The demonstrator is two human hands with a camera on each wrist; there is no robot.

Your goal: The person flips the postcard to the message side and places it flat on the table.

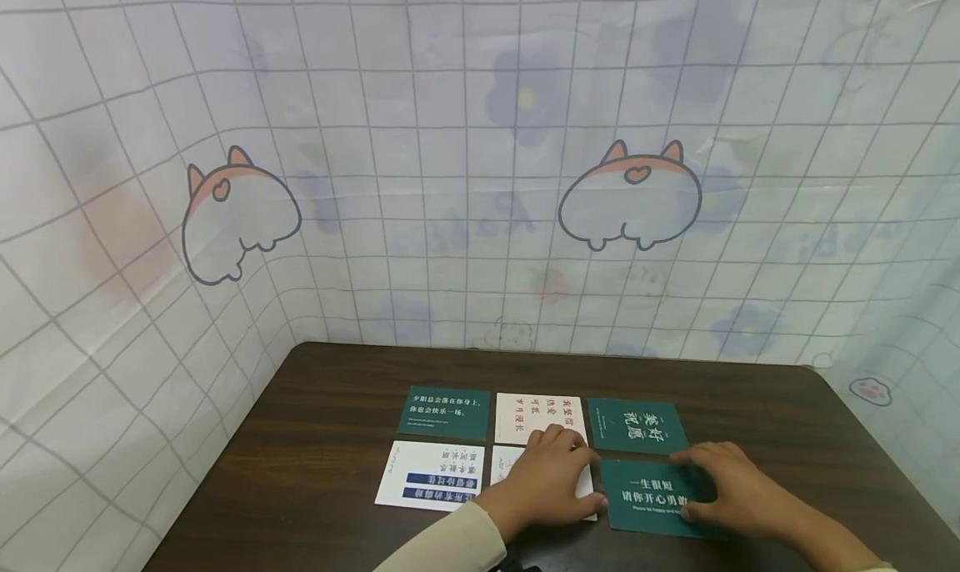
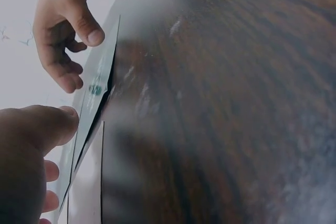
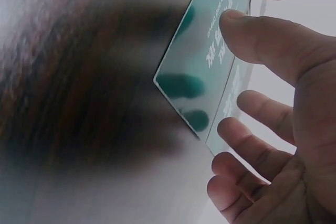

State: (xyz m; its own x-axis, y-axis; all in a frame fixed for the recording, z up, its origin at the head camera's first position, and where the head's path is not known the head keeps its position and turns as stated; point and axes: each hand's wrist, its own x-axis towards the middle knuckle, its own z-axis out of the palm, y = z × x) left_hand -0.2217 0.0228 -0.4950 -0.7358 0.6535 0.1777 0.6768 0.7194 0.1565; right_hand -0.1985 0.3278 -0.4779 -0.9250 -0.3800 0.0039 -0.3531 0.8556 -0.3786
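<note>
Postcards with printed characters lie flat in two rows of three on the dark table. My left hand [image 1: 546, 482] is over the front middle white card [image 1: 502, 465] and covers much of it. Its thumb points toward the left edge of the front right green card [image 1: 637, 518]. Around the right side of that green card is my right hand [image 1: 738, 489], thumb and fingers spread with a gap between them. In the right wrist view, its thumb overlaps the green card [image 3: 184, 85], whose glossy face shows dark reflections. Neither hand grips anything.
Behind stand a green card [image 1: 442, 413], a white card with red characters [image 1: 513, 422] and another green card [image 1: 637, 426]. At front left lies a white card with blue bars [image 1: 427, 476]. A gridded curtain [image 1: 450, 180] surrounds the wooden table [image 1: 300, 455].
</note>
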